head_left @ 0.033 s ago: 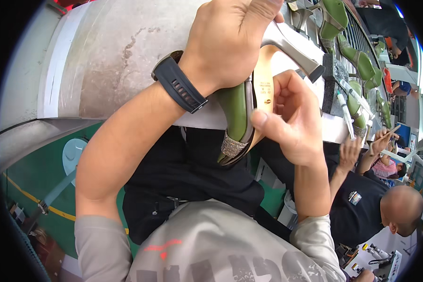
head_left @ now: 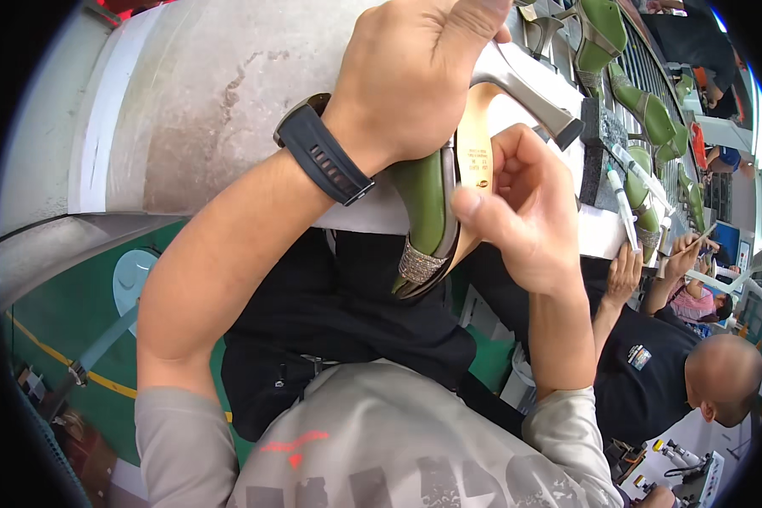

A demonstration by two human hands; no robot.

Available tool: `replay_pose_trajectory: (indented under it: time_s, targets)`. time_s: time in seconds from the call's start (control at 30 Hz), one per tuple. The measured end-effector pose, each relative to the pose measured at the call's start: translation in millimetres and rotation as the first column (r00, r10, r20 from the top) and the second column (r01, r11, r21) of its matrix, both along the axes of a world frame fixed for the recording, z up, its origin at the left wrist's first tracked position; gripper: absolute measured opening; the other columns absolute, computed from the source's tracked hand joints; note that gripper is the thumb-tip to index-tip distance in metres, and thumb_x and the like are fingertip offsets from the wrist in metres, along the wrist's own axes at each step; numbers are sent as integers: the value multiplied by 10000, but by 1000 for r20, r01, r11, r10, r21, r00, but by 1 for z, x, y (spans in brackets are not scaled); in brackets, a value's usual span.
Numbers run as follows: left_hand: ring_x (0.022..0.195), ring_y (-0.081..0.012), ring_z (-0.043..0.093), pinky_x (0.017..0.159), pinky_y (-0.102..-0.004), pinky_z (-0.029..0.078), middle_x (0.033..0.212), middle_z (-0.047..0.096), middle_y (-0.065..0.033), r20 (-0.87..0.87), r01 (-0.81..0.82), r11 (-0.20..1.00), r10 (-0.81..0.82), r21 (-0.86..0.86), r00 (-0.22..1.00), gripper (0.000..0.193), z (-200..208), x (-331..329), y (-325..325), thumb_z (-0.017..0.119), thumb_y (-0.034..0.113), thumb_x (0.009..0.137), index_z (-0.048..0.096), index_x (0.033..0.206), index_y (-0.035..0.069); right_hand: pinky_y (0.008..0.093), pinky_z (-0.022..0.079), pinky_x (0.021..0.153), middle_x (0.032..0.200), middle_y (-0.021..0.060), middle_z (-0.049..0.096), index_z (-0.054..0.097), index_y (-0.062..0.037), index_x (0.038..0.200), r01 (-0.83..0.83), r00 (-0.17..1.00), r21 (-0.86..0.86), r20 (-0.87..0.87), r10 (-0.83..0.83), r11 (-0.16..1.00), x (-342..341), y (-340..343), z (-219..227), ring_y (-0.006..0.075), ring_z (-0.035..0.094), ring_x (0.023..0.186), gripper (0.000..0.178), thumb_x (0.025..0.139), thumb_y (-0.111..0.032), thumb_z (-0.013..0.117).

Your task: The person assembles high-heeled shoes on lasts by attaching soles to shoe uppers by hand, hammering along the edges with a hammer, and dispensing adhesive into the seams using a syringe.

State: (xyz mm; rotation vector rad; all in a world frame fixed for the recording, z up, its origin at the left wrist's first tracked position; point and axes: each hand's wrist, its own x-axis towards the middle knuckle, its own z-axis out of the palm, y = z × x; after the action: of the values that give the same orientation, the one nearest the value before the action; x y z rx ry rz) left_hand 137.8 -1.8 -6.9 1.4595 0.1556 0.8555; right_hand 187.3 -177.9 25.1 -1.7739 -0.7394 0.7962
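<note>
A green high-heeled sandal (head_left: 429, 199) is tilted toe-down over the near edge of the work surface, with a glittery band near its toe. Its tan sole (head_left: 474, 144) faces right, and its slim silvery heel (head_left: 529, 93) sticks out to the right with a dark tip. My left hand (head_left: 406, 85), with a dark watch on its wrist, is closed around the rear of the sandal and hides part of it. My right hand (head_left: 525, 199) grips the sole from the right, its thumb at the edge and its fingers curled.
Several matching green sandals (head_left: 648, 106) stand on a slatted rack at the right. Syringe-like tubes (head_left: 622, 203) lie by a dark block (head_left: 601, 152). The pale worktop (head_left: 229, 110) stretches left. A co-worker in a dark shirt (head_left: 643, 372) sits at the right, hands near the rack.
My right thumb has shifted slightly up along the sole's edge. The co-worker's hands have moved a little. The sandal and my left hand stay almost where they were.
</note>
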Motion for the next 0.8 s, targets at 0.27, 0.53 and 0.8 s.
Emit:
replay_pose_trajectory:
  time_s: [0.27,0.53,0.8]
  targets:
    - [964,-130,647,866,-296,526,1045,702,-76,-149,163,933,-120,322,981,460,1,-19,36,763,387,976,669,1196,-6,300,525,621,782,34,667,660,8,948,-63,960,105,277,32,993,24,45,-2,123,626,679,422,820,-323,889]
    - [1076,-238,645,915,-364,558,1204,600,-116,-35,-177,766,251,618,967,761,-34,-155,26,995,187,619,640,1276,37,493,497,1038,1309,157,669,692,-46,1245,-314,449,-130,852,268,940,-4,14,16,391,607,1234,688,636,-229,955]
    - [1236,-365,683,1052,-440,557,1376,672,-235,-156,-11,595,229,804,961,727,-21,-152,13,983,279,711,687,1319,10,490,494,1072,1363,147,668,721,-62,1293,-343,375,5,918,131,939,-2,33,-17,392,568,1317,749,643,-363,940]
